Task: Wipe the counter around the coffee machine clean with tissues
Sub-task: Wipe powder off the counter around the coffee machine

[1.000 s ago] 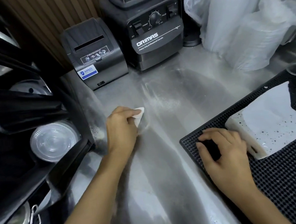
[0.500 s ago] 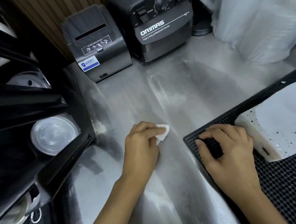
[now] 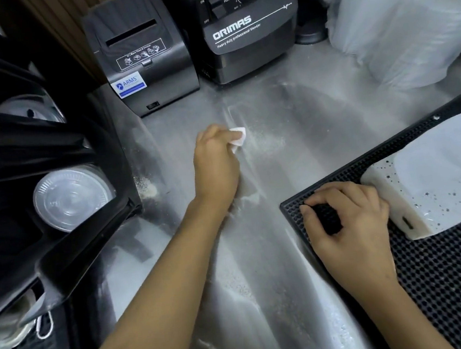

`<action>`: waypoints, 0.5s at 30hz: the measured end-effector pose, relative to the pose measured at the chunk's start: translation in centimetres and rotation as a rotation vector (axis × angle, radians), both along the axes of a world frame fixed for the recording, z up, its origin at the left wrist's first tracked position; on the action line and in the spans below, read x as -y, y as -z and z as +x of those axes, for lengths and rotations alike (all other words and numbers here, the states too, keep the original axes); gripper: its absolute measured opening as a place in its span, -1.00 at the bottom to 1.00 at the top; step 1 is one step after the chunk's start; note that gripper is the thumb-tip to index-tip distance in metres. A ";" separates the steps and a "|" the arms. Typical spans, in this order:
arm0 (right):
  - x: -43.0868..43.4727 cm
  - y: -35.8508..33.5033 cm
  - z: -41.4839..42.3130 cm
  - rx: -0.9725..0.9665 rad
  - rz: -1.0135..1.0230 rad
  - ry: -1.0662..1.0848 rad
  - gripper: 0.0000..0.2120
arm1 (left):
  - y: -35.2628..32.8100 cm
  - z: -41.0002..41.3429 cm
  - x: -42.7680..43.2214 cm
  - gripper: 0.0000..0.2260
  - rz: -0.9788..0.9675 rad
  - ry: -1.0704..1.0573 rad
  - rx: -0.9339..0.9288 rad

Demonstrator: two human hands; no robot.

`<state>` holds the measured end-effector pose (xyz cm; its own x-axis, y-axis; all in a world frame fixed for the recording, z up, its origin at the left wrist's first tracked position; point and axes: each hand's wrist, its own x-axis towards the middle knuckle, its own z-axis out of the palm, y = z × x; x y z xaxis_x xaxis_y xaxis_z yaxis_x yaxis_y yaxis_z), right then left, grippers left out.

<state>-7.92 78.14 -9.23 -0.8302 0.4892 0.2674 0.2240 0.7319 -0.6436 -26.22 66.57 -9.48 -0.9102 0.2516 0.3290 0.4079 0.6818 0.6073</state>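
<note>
My left hand (image 3: 217,167) grips a small white tissue (image 3: 238,138) and presses it on the steel counter (image 3: 302,115), in front of the receipt printer and blender. A patch of pale powder (image 3: 265,142) lies just right of the tissue, and another small heap (image 3: 148,188) sits by the black rack. My right hand (image 3: 348,227) rests with bent fingers on the near left corner of the black rubber mat (image 3: 448,279), holding nothing. A white speckled appliance (image 3: 437,178) stands on that mat, touching the back of my right hand.
A black receipt printer (image 3: 140,58) and a black ORIMAS blender base (image 3: 248,27) stand along the back. Clear plastic bags of cups (image 3: 406,19) fill the back right. A black rack (image 3: 36,155) holding clear lids (image 3: 72,196) crowds the left side.
My left hand drew the tissue toward me across the counter, then pushed it away again toward the blender. My right hand stayed on the mat corner.
</note>
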 end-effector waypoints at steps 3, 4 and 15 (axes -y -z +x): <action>0.1 -0.1 0.0 0.002 -0.005 0.007 -0.89 | -0.6 5.0 2.3 -0.73 0.000 0.203 0.070; 0.1 -0.1 0.0 0.002 -0.004 0.011 -0.89 | -1.1 5.3 3.1 -0.72 0.014 0.234 0.127; 0.2 -0.1 -0.1 0.016 0.016 0.021 -0.90 | -1.1 -7.6 -1.6 -0.84 0.021 -0.085 0.133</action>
<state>-7.98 77.98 -9.15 -0.8241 0.5021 0.2623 0.2491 0.7371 -0.6283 -33.80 68.13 -8.42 -0.9637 0.1660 0.2089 0.2645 0.6971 0.6664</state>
